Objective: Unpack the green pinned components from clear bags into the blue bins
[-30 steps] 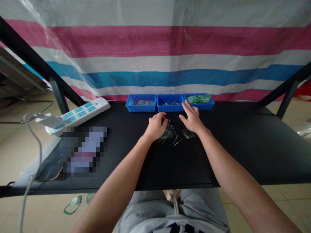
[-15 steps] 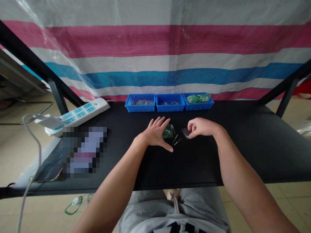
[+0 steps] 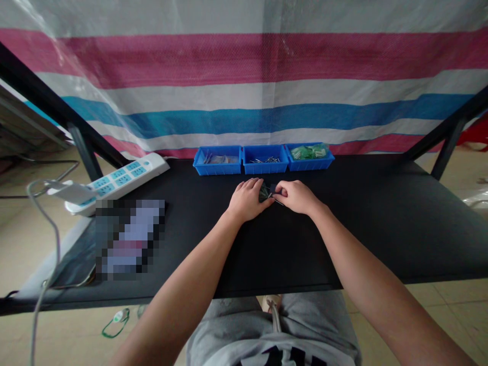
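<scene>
With the clock centred between the two hands and twelve pointing away from the person, the left hand (image 3: 249, 199) is lying at nine o'clock, palm down, its fingers bending together over the near side of a small green packet (image 3: 263, 192). Whether those fingers are gripping anything beneath the palm cannot be told. The thumb is reaching towards three, close to the right fingertips.

The right hand (image 3: 298, 196) is resting at three o'clock, its fingers curling inward and the thumb closing against them at a small dark packet (image 3: 275, 188). A thin metal pin (image 3: 279, 203) is showing just below these fingertips; which of the two pieces they are pinching is too small to tell. Both packets are sitting at the clock's centre, the green one partly hiding under the left hand, the dark one just beside it towards three.

Three blue bins are standing in a row beyond the hands: the left bin (image 3: 217, 170) at eleven is holding clear bagged pieces, the middle bin (image 3: 266, 168) at twelve is holding loose metal pins, and the right bin (image 3: 311, 164) at one is holding green packets. A white power strip (image 3: 147, 170) is lying between nine and ten on the black tabletop (image 3: 381, 223), and a blurred-out object (image 3: 141, 229) is lying between eight and nine.
</scene>
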`<state>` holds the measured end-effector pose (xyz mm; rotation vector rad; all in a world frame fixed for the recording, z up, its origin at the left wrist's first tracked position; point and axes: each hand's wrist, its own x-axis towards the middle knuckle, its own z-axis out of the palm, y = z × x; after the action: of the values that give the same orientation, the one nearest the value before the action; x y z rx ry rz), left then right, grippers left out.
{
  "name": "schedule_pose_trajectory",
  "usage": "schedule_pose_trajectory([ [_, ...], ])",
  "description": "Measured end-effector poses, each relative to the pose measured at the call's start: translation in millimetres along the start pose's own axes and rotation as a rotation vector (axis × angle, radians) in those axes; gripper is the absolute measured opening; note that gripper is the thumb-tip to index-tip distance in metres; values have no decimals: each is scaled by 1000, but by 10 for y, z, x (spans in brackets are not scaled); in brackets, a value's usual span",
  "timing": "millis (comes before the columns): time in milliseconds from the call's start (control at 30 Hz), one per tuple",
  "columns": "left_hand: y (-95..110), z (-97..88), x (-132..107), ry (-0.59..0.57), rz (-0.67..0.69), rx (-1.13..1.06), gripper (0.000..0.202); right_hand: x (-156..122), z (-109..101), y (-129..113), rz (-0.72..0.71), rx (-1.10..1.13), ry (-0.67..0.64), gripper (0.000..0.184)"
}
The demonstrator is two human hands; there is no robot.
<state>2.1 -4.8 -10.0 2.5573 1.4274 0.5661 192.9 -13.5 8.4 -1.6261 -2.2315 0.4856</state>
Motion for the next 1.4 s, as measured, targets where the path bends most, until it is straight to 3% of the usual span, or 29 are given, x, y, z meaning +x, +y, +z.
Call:
schedule_pose_trajectory([
  [100,-55,-4,24,64,-36,-157,63,3,22,-2,16,-67,49,19],
  [200,-120,-3,38,175,-159,-369,46,-5,19,17,-43,-164,97,33],
  [300,-170,11,53,263,-257,-494,33,-7,27,40,-93,-231,105,33],
  [533,-142,4,45,297,-249,-410,25,18,85,15,-43,-190,166,31],
  [733,-40,-93,-9,290,-201,-332,29,31,92,-68,-60,260,354,30],
  [933,36,-152,-34,249,-10,-360,26,13,138,-182,-145,691,215,35],
  [1067,21,-154,-20,338,-14,-372,24,24,172,-164,-124,896,167,35],
  [1200,16,-152,-23,373,-127,-471,24,38,190,-129,-58,954,150,41],
  [1400,12,-102,-12,256,-153,-866,26,56,190,-131,-12,981,165,34],
])
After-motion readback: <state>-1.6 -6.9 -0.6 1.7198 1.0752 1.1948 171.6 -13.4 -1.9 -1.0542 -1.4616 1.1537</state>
